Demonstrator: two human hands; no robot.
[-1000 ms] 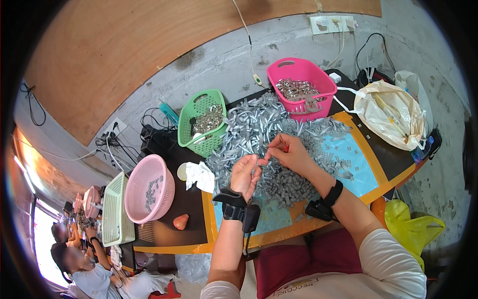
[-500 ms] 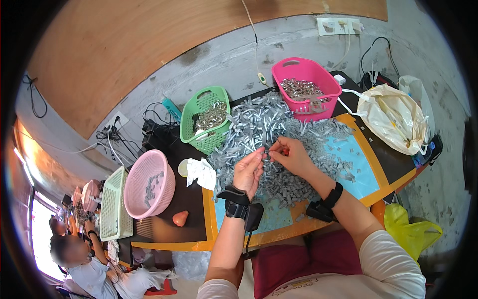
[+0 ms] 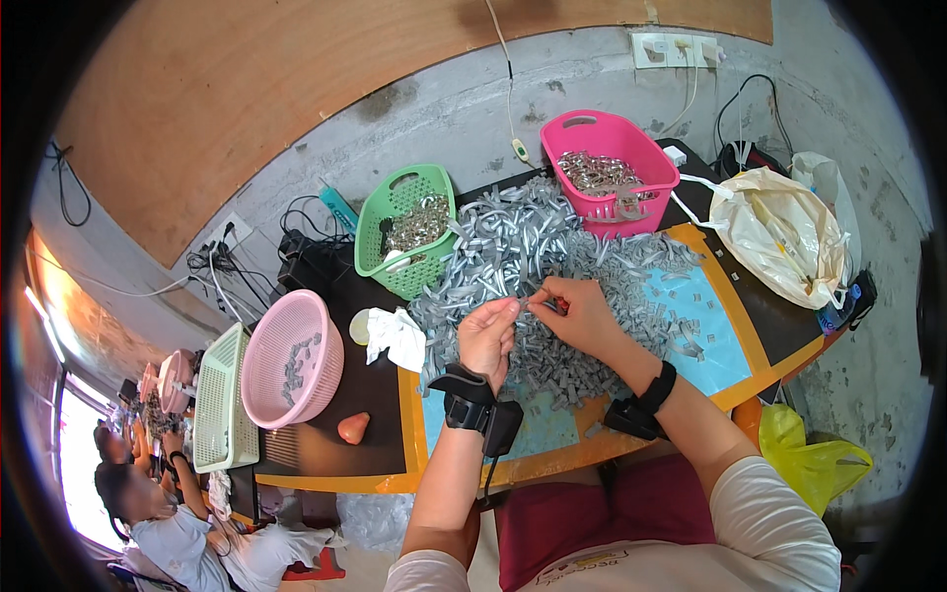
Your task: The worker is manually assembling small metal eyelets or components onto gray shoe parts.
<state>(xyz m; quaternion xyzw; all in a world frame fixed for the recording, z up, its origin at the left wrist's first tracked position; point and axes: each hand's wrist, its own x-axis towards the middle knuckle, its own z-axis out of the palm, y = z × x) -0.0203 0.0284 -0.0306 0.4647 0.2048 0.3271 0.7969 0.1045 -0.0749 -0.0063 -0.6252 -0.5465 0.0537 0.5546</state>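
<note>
Over a big pile of grey strap-like pieces (image 3: 513,232), my left hand (image 3: 487,337) and my right hand (image 3: 584,314) meet fingertip to fingertip. The left thumb and forefinger are pinched. My right thumb and forefinger also pinch, right beside the left ones. Whatever sits between the fingertips is too small to make out. Something red (image 3: 562,305) shows in the curl of my right fingers, mostly hidden. Beneath and around my hands lie many short grey pieces (image 3: 552,380), smaller than the looped ones behind. Both wrists wear black strapped devices.
Behind the pile stand a green basket (image 3: 442,264) and a bright pink basket (image 3: 646,158), both holding shiny metal clasps. To the left are a pale pink basket (image 3: 333,370), a white cloth (image 3: 397,340) and a reddish fruit-like object (image 3: 353,427). A cream bag (image 3: 779,237) sits right. Co-workers sit far left.
My right hand's fingers have shifted slightly, and my left hand has moved a little left and down. Both hands stay pinched together over the pile. The view has tilted slightly.
</note>
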